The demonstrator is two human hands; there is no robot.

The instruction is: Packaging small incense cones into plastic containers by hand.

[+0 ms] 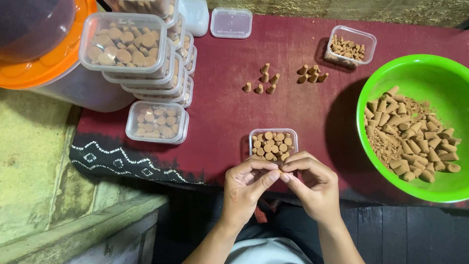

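Small clear box (273,143) packed with brown cones sits low centre on the red tabletop (224,112), touching both hands. Left hand (245,187) and right hand (312,183) meet fingertip to fingertip over its near edge; whether either grip pinches anything, cannot tell. Loose cones (262,80) upper centre, green bowl (419,73) of cones right, stacked filled boxes (132,54) upper left.

You worked over a dark red cloth (293,44) with a black, white-patterned border, spread on a low surface. Directly on it lay a green bowl (430,68) of brown cones at the right, a small open box (273,133) packed with cones near your edge, another clear box (351,45) farther back, two loose clusters of cones (286,77), a spare lid (231,22), and stacked lidded boxes (141,63) at the left.
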